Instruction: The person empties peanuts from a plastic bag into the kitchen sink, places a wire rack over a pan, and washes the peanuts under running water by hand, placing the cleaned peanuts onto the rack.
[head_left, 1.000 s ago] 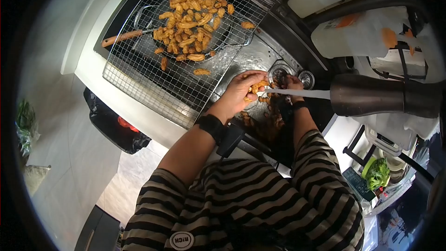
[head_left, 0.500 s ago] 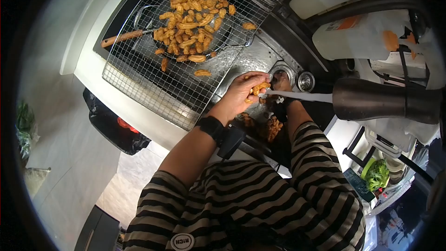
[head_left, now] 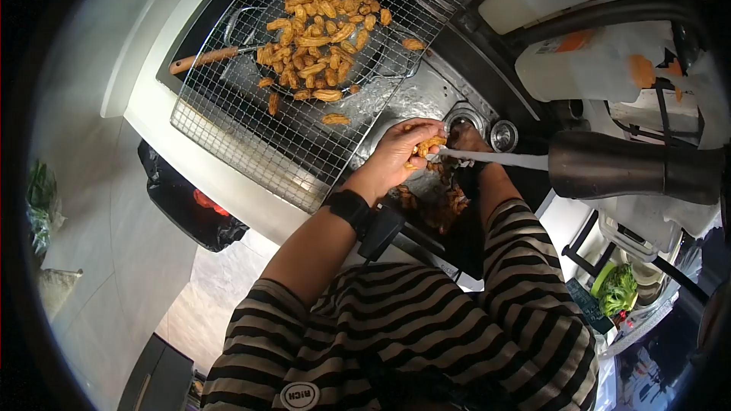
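Note:
My left hand [head_left: 397, 154] is curled palm-up around a few wet peanuts in their shells [head_left: 431, 144], under the white water stream [head_left: 502, 157] from the dark faucet [head_left: 624, 165]. My right hand [head_left: 467, 139] is in shadow beside its fingertips, fingers bent inward; what they hold, if anything, is hidden. Below both hands, more peanuts [head_left: 451, 204] lie low in the dark part of the sink [head_left: 415, 99]. A heap of peanuts [head_left: 324, 27] rests on the wire rack [head_left: 228, 133] to the upper left, with single ones scattered near its edge.
Under the rack are a wooden handle [head_left: 204, 59] and a round metal strainer. Beside the sink stand large plastic bottles [head_left: 579, 65]. A drain fitting [head_left: 503, 136] sits near my right hand. A black-lined bin [head_left: 183, 202] stands on the floor at left; green leaves [head_left: 618, 289] are at right.
My right hand has shifted slightly and turned more into shadow beside the stream. My left hand stays almost in place with its peanuts. The whole view has moved a little.

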`<state>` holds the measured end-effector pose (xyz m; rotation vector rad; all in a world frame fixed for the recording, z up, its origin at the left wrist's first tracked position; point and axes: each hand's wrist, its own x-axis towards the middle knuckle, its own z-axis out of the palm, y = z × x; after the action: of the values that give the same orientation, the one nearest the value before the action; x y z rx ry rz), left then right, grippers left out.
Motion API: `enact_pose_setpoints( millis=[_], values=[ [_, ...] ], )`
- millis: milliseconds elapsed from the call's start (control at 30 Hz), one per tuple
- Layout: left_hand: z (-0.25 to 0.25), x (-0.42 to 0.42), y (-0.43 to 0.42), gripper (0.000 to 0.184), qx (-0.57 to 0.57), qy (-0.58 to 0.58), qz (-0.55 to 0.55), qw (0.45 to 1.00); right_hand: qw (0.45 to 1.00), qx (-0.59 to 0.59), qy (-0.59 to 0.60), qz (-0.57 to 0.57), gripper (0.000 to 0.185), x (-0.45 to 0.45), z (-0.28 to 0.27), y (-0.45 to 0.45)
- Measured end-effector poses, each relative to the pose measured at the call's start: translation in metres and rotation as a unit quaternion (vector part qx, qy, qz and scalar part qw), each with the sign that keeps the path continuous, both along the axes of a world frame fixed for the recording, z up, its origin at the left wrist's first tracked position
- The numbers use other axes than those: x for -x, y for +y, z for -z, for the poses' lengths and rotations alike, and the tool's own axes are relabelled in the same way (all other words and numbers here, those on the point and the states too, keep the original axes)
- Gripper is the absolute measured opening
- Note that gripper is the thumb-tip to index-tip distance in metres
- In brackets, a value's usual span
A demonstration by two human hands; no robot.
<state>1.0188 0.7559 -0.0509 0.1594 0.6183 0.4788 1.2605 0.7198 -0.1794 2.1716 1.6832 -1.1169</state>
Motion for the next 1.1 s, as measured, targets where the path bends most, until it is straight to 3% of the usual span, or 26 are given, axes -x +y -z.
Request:
enact_pose_setpoints(
  millis=[67, 167, 233, 300, 333, 367, 467, 500, 600, 767, 867, 933, 967, 1000, 1033, 1067, 1100],
  values=[
    [-0.002, 0.0, 0.0, 0.019, -0.002, 0.003, 0.0, 1.0, 0.996, 0.033, 0.074, 0.048, 0.027, -0.013, 0.012, -0.001],
    [-0.002, -0.001, 0.0, 0.014, -0.004, 0.006, -0.005, 1.0, 0.989, -0.117, -0.078, 0.051, 0.022, -0.019, 0.052, -0.02],
    [-0.002, -0.001, -0.001, 0.014, 0.0, 0.005, -0.005, 1.0, 0.937, -0.261, 0.018, -0.23, 0.021, -0.051, 0.061, -0.024],
    [-0.001, -0.001, 0.0, 0.014, 0.004, 0.003, -0.006, 1.0, 0.944, -0.258, 0.184, -0.09, 0.023, -0.057, 0.055, -0.027],
    [0.0, -0.001, 0.0, 0.014, 0.005, 0.002, -0.007, 1.0, 0.924, -0.169, 0.284, 0.192, 0.024, -0.033, 0.019, -0.026],
    [0.001, -0.001, -0.001, 0.015, 0.008, 0.0, -0.007, 1.0, 0.813, -0.064, 0.356, 0.456, 0.027, -0.015, -0.011, -0.023],
    [0.003, -0.003, 0.0, 0.016, 0.013, 0.005, -0.005, 1.0, 0.663, -0.004, 0.625, 0.412, 0.024, -0.009, -0.039, -0.018],
    [0.004, -0.003, -0.001, 0.018, 0.009, -0.003, -0.01, 1.0, 0.741, -0.076, 0.61, 0.271, 0.022, 0.002, -0.056, -0.018],
    [0.006, -0.001, -0.001, 0.018, -0.001, -0.011, -0.042, 0.999, 0.584, 0.115, 0.706, 0.385, 0.027, 0.051, -0.089, -0.013],
    [0.009, 0.001, 0.0, 0.016, 0.009, -0.021, -0.096, 0.995, 0.531, 0.125, 0.765, 0.341, 0.024, 0.077, -0.091, -0.004],
    [0.001, 0.001, 0.001, 0.016, 0.004, -0.017, -0.089, 0.996, 0.655, 0.111, 0.632, 0.399, 0.025, 0.069, -0.094, -0.005],
    [-0.001, 0.002, 0.001, 0.017, 0.003, -0.015, -0.085, 0.996, 0.861, -0.076, 0.429, 0.263, 0.013, 0.033, -0.046, -0.014],
    [-0.001, 0.002, 0.001, 0.017, 0.004, -0.014, -0.084, 0.996, 0.804, -0.068, 0.398, 0.437, 0.019, 0.031, -0.044, -0.009],
    [0.0, 0.002, 0.002, 0.017, 0.003, -0.017, -0.083, 0.996, 0.811, -0.131, 0.374, 0.429, 0.023, 0.01, -0.014, -0.018],
    [0.0, 0.001, 0.002, 0.017, 0.002, -0.019, -0.081, 0.996, 0.903, -0.133, 0.236, 0.333, 0.027, -0.009, 0.004, -0.025],
    [0.001, 0.0, 0.002, 0.017, 0.002, -0.022, -0.079, 0.997, 0.96, -0.13, 0.08, 0.235, 0.032, -0.027, 0.023, -0.031],
    [-0.001, 0.0, 0.001, 0.018, 0.004, -0.019, -0.077, 0.997, 0.977, -0.14, -0.064, 0.148, 0.033, -0.049, 0.068, -0.04]
  ],
)
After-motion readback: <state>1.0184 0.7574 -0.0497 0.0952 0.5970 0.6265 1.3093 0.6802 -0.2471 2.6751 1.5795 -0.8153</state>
